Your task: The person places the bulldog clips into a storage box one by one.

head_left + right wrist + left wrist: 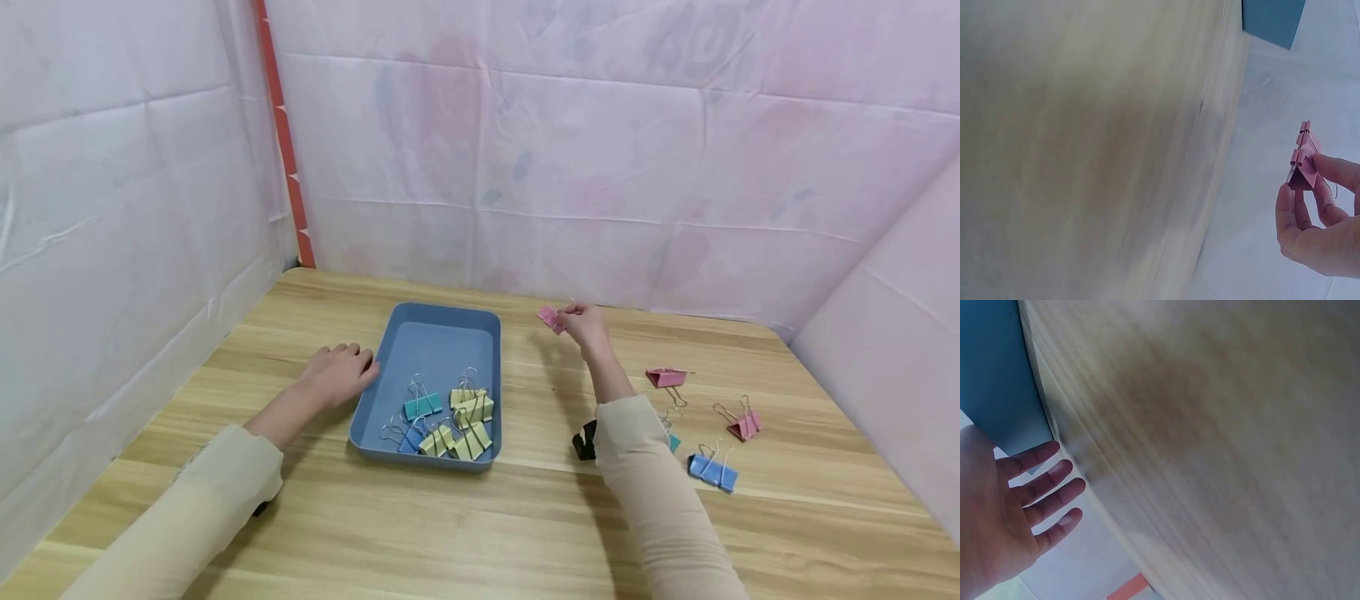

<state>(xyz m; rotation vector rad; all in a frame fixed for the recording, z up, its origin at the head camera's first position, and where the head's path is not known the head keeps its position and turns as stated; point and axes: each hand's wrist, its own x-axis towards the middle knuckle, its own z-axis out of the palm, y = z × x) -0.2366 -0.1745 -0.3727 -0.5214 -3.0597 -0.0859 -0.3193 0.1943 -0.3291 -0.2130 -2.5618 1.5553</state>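
My right hand (587,327) pinches a pink binder clip (551,319) above the table, to the right of the tray. In the right wrist view thumb and fingers grip the pink clip (1305,164) by its body. My left hand (339,373) lies at the left rim of the blue tray (495,358); its fingers look relaxed and spread in the left wrist view. Inside the tray, toward the near end, sit a teal binder clip (423,406), a blue clip (411,440) and several yellow clips (474,408).
To the right lie a dark pink clip (666,378), a pink clip (745,427) and a blue clip (712,472). A teal clip (673,442) is partly hidden by the right sleeve (660,492). White cloth (570,167) hangs behind the wooden table (450,533) and at both sides.
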